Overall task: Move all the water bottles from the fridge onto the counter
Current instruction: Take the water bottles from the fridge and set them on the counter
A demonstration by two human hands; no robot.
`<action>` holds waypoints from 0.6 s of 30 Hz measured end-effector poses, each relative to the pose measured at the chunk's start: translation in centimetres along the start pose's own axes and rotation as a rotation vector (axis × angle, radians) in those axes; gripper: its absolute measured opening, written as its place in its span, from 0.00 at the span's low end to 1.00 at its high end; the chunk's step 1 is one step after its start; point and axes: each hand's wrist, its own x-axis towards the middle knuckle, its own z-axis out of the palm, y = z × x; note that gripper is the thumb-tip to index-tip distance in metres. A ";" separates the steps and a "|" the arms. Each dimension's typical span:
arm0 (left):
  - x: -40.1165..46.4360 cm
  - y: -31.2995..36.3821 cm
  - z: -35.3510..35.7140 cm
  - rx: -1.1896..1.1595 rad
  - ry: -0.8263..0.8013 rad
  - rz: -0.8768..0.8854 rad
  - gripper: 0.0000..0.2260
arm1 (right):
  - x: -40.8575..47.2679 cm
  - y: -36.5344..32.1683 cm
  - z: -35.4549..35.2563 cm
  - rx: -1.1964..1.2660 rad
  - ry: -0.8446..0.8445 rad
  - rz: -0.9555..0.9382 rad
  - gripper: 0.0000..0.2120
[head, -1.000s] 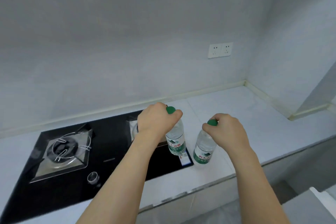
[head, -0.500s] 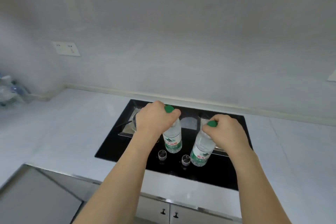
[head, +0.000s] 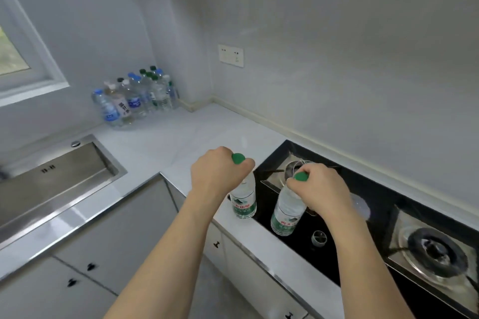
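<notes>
Carrying two water bottles at once is where the risk lies: the left hand curls round the neck of the left bottle just under its green cap, and the right hand grips the right bottle the same way. Both bottles hang from their tops, above the near edge of the table and the black hob, and neither appears to rest on anything yet. A neck grip gives little control over the heavy lower part, so a bottle could swing, slip through the fingers, or land tilted and topple. The right bottle already leans a little and hangs over the hob glass, close to a control knob; setting it down there would put it on the cooker, not the table. The left one sits close to the table's front lip, where a careless drop could send it to the floor.

By count: two bottles held, one per hand. A cluster of bottles stands in the far corner by the wall, roughly ten, though they overlap too much for an exact figure. Two burners show on the hob, one sink at left, one wall socket plate.
</notes>
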 end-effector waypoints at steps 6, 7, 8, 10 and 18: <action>-0.4 -6.1 -3.0 0.051 0.060 -0.128 0.18 | 1.0 -5.8 3.8 0.046 -0.091 -0.101 0.09; -0.3 -6.9 -3.4 0.060 0.064 -0.138 0.18 | 1.1 -6.7 4.3 0.054 -0.107 -0.115 0.09; -0.2 -7.7 -3.8 0.065 0.069 -0.149 0.18 | 1.3 -7.5 4.7 0.054 -0.122 -0.132 0.09; 0.2 -9.1 -4.5 0.062 0.067 -0.171 0.18 | 1.8 -9.0 5.5 0.055 -0.134 -0.152 0.09; 2.7 -14.6 -6.5 0.036 0.081 -0.202 0.17 | 4.0 -15.1 8.2 0.015 -0.139 -0.188 0.08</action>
